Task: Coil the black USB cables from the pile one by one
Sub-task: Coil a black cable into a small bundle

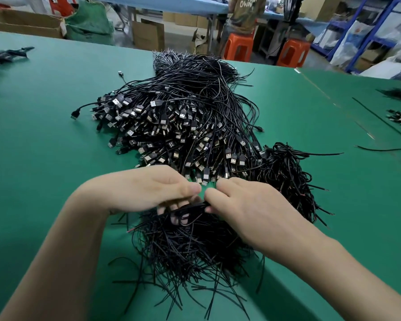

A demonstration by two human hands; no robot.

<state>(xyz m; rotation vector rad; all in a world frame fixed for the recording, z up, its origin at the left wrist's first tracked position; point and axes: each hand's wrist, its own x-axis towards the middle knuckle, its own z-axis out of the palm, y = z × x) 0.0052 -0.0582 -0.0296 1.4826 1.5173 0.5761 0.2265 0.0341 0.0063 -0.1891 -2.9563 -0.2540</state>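
Fingers (185, 188) of the left hand (148, 188) curl around a small black cable loop (190, 208), and the right hand (248, 205) pinches the same loop from the right side. Just past the hands, the big pile of black USB cables (183, 117) lies on the green table (56, 147), with its plugs toward the near side. Another heap of black wires (190, 256) lies under the hands, close to the near edge.

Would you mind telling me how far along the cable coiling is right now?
Done: the near heap and the right heap look coiled. In hand: the left hand and right hand grip one cable between them. Left: the large pile, plugs showing, lies loose, so most seems to remain.
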